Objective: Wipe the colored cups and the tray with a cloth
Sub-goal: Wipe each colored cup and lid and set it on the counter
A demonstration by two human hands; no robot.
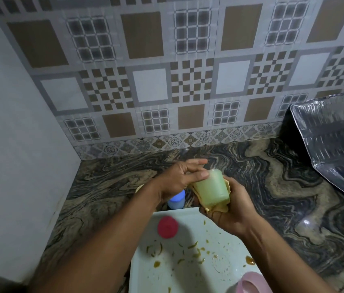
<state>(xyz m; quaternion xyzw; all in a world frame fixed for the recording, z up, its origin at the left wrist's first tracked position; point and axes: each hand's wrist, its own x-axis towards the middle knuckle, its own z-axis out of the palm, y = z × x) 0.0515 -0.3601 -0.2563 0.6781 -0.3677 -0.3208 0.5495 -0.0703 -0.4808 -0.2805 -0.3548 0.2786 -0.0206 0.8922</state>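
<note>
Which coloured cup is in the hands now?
The pale green cup: the left hand grips it, the right hand cradles it in the yellow cloth. The red cup, pink cup and blue cup are not held.

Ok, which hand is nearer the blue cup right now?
Left. The left hand is right over the blue cup, pinching the green cup by its base. The right hand is farther off to the right, holding the yellow cloth round the green cup.
</note>
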